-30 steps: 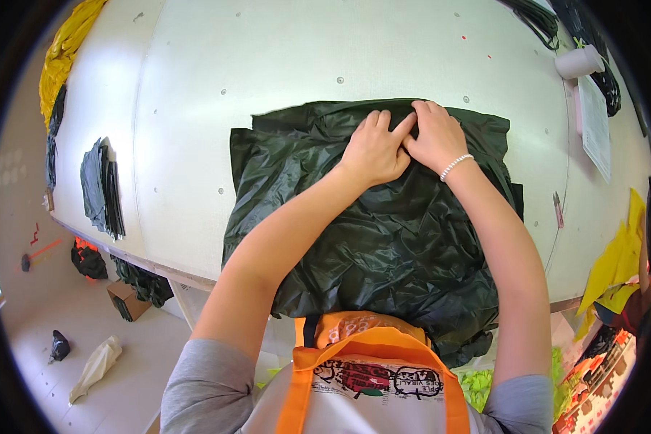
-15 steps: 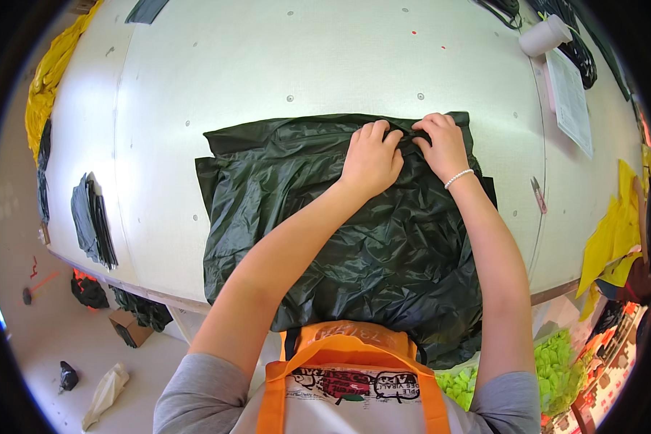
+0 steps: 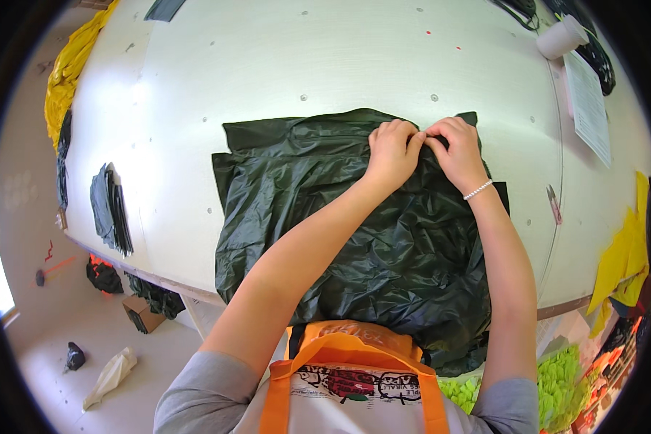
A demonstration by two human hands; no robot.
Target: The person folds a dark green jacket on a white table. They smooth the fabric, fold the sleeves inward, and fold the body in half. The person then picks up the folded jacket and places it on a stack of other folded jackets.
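A dark green, shiny, crumpled piece of fabric is spread on the white table in front of me, its near side hanging over the edge at my waist. My left hand is closed on its far edge, right of the middle. Close beside it, my right hand, with a beaded bracelet at the wrist, pinches the same edge near the far right corner. The thumbs and fingertips of both hands almost meet at one spot. Exactly what lies between the fingertips is hidden, though the cloth's edge runs into both grips.
Thread snips lie on the table to the right. Farther right are a white cup-like container and a printed sheet. A stack of dark cut pieces is at left. Yellow fabric hangs at both sides.
My fingertips have drawn closer together at the fabric's far edge. The whole view has shifted slightly, so the table and things on it appear farther right.
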